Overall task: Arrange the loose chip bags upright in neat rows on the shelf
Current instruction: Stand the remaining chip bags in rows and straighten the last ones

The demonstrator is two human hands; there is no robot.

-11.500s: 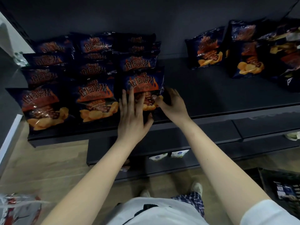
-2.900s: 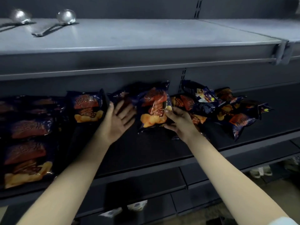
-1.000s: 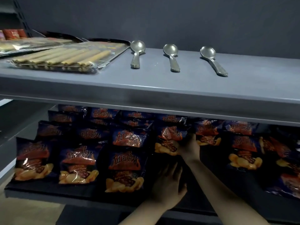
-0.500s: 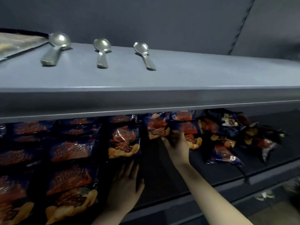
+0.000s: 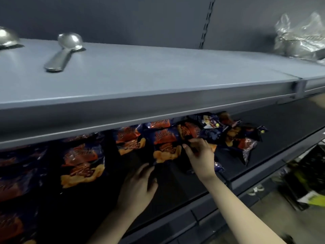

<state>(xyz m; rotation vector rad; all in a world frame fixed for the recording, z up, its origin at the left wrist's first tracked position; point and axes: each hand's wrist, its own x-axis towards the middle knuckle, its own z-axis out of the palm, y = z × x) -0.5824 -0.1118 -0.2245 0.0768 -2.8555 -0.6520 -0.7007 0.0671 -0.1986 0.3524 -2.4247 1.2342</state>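
The right hand (image 5: 199, 155) pinched a loose chip bag (image 5: 190, 132). The left hand (image 5: 139, 186) lay spread, where the bag probably needed standing next.

Bag rows (image 5: 82, 164) left, loose bags (image 5: 237, 136) right!
Both sit on the lower shelf (image 5: 177, 187), under the upper shelf (image 5: 158, 71) where spoons (image 5: 65, 51) lie.

Dark-blue chip bags (image 5: 82, 162) with orange fronts, upright in rows on the left of the shelf (image 5: 281, 127), loose bags (image 5: 233, 136) on the right — jumbled, tilted, overlapping.
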